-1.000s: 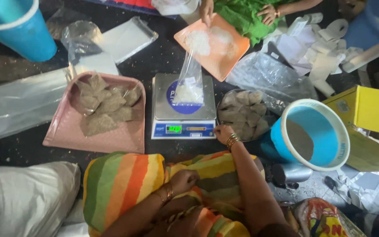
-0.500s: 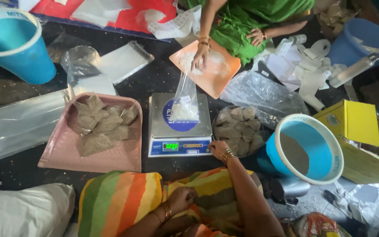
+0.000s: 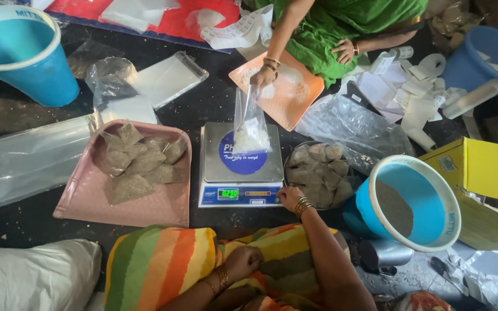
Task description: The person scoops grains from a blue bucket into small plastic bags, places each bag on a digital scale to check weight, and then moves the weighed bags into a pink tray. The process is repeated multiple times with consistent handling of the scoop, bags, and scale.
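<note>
Head view closer, right hand [image 3: 289, 197] still touching scale [image 3: 241, 167]

Scale [image 3: 241, 167] sits between tray [image 3: 87, 201] and bucket [image 3: 427, 222].

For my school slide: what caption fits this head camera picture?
Right hand touches a digital scale while another person's hand holds a clear bag of white powder on it.

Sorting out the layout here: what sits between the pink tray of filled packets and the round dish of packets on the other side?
In the head view, the digital scale sits between the pink tray and the round dish, with a clear bag of white powder on its platform.
</note>
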